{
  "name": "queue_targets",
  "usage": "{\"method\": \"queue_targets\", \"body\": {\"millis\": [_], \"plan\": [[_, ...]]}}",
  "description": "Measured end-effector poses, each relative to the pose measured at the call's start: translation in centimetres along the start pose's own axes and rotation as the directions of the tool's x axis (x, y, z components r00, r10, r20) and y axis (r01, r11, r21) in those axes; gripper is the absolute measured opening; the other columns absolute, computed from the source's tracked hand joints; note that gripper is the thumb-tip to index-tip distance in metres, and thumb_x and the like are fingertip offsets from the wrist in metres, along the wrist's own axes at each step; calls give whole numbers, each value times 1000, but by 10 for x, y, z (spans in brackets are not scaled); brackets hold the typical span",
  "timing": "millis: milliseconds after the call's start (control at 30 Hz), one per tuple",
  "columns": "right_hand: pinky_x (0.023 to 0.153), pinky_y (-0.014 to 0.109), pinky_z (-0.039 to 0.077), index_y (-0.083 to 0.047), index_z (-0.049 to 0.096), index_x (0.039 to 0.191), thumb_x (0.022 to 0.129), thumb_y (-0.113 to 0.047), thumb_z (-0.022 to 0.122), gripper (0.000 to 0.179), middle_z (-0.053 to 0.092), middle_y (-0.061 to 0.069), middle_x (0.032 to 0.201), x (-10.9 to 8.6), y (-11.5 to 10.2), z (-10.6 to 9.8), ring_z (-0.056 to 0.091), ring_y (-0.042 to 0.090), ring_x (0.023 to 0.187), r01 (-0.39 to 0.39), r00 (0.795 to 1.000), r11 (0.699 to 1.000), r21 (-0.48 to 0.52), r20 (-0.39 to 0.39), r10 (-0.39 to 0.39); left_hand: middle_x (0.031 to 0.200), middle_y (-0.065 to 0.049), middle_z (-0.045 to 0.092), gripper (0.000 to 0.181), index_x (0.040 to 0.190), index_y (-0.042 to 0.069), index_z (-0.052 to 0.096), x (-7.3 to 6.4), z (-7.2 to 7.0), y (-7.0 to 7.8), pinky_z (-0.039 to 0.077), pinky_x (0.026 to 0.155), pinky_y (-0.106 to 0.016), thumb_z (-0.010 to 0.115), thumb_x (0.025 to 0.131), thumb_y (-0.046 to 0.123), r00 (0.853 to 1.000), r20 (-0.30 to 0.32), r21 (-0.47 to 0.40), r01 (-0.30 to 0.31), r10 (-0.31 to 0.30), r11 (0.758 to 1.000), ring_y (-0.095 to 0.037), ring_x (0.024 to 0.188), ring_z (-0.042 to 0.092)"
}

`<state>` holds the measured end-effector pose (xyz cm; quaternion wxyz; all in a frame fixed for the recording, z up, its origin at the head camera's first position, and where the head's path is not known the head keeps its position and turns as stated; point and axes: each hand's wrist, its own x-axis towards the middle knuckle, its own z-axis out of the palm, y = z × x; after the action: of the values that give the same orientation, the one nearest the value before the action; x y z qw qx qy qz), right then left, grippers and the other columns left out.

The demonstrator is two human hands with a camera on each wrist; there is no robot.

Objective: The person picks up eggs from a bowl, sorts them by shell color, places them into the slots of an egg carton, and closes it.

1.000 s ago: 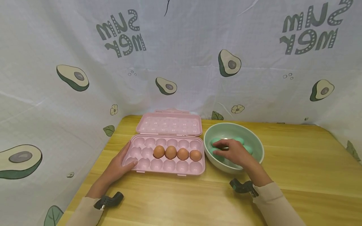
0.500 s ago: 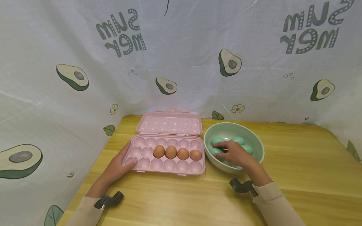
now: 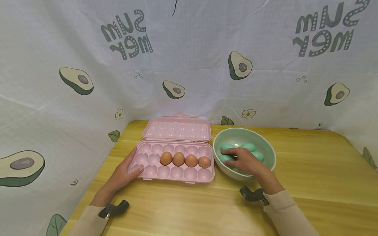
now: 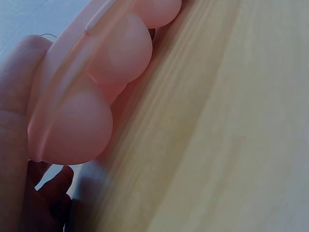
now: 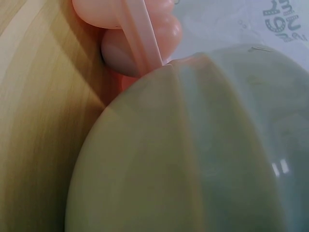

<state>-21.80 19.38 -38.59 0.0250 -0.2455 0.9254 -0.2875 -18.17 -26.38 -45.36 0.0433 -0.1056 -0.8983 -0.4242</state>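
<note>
A pink plastic egg carton lies with its lid raised on the table, and several brown eggs sit in a row in its middle cups. My left hand grips the carton's left end, the thumb over its front corner and the fingers along the side. The left wrist view shows the underside of the cups close to that thumb. To the right, my right hand reaches into a pale green bowl and pinches a green egg between thumb and fingers. Several other green eggs lie around it.
The wooden table runs back to a white curtain printed with avocados. The carton's lid leans back toward the curtain. The bowl stands right beside the carton's right end. Dark wrist mounts sit on both forearms.
My right hand's fingers have shifted slightly at the green egg in the bowl. The left hand and the egg carton stay where they were.
</note>
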Motion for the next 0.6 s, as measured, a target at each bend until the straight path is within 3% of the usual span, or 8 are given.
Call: {"method": "queue_targets", "body": {"millis": [600], "plan": [[92,48,50,-4,68,115,87,-19,72,32,67,14,115,0,1,2,63,34,107,42,997,999,26,-58,-41,158,-16,21,90,156,17,17,0,0,0,19,112,-61,69,86,36,1000,4,1,10,-10,1000,-41,142,21]]}}
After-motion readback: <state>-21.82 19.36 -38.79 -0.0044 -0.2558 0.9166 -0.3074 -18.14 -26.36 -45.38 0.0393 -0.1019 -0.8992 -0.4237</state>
